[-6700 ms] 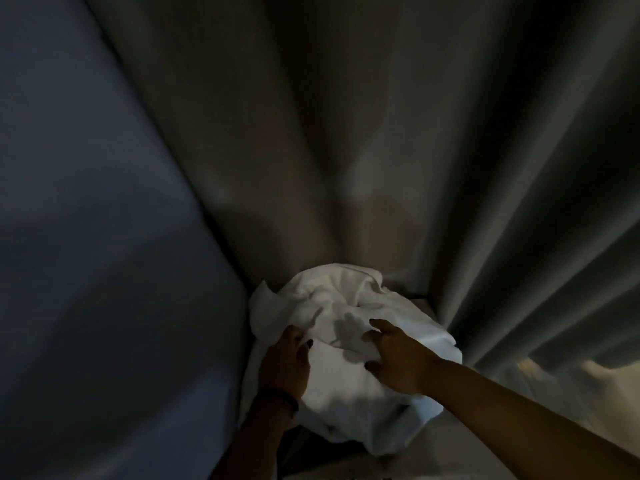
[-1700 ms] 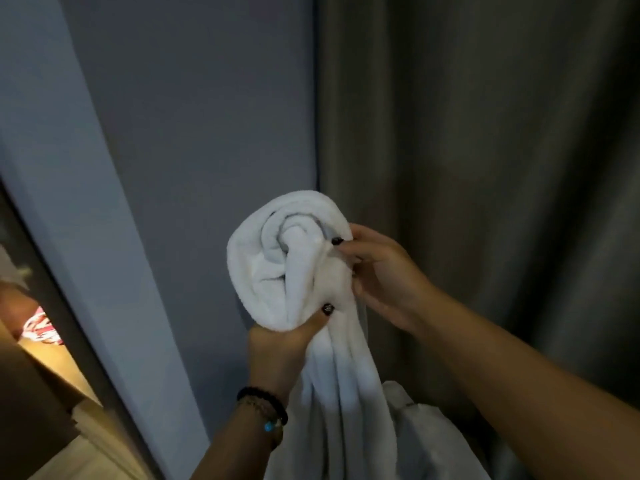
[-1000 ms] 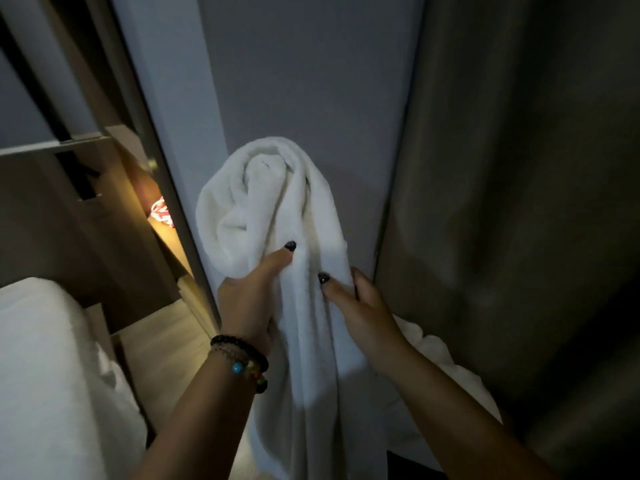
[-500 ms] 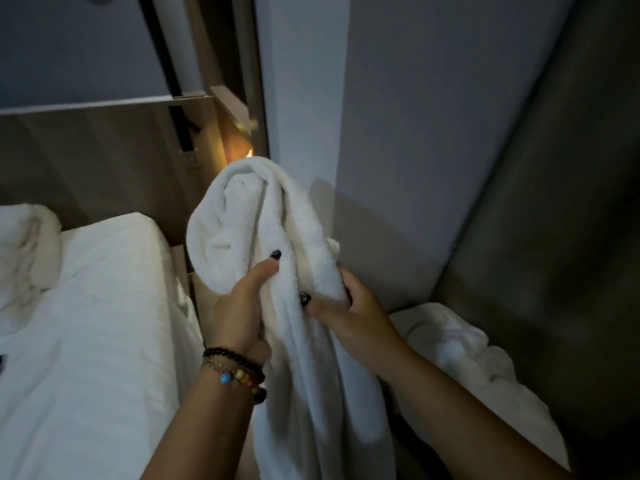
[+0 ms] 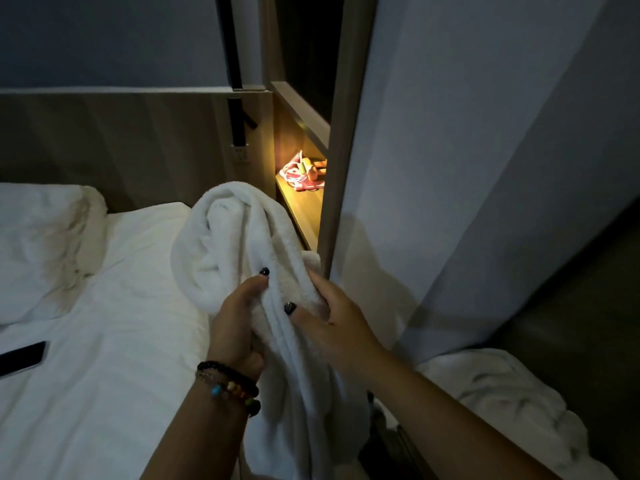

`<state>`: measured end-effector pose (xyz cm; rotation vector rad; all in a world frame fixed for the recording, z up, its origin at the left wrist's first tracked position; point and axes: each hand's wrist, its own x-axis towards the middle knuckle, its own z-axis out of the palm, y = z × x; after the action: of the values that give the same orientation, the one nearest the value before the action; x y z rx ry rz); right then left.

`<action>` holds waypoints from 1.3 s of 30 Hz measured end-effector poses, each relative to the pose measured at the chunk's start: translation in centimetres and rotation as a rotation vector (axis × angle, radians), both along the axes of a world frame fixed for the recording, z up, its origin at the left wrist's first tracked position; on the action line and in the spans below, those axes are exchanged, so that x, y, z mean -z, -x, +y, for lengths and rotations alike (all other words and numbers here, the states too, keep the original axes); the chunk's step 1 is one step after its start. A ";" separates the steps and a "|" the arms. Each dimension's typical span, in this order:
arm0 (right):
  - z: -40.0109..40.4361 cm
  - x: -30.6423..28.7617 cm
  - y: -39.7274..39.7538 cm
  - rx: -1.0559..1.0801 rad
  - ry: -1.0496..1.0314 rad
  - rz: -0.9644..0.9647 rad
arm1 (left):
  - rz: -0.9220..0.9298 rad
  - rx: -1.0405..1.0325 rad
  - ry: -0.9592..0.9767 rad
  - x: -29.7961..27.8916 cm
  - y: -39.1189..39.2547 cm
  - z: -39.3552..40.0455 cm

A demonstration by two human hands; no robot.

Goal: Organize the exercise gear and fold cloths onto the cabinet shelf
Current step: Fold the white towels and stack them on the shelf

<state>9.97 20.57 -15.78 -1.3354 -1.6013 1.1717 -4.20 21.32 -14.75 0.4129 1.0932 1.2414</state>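
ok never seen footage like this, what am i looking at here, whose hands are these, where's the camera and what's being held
There is no machine here: a person wears a camera on the head, looking forward and down at their own two bare hands. The left hand, with beaded bracelets on its wrist, and the right hand both grip a white towel, bunched at the top and hanging down. To the left is a bed with white sheets, a pillow and a dark phone. Behind the towel, a lit wooden shelf holds a red and white bundle, too small to identify. More white cloth lies lower right.
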 end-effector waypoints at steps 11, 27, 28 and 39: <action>7.2 1.1 4.8 -0.002 0.006 -0.013 | -0.026 -0.057 0.041 2.2 4.2 7.7; 24.3 2.6 5.6 0.254 -0.191 -0.076 | -0.204 -0.117 0.091 3.5 4.6 22.7; 25.5 2.6 5.2 0.291 -0.241 -0.125 | -0.203 -0.119 0.078 3.6 4.6 23.5; 34.9 3.7 7.1 -0.046 -0.214 -0.321 | -0.250 0.009 0.060 4.4 7.6 35.1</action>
<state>2.88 55.50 -19.43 -1.4014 -1.9336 0.8122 -11.82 56.37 -19.15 0.2102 0.9112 1.2135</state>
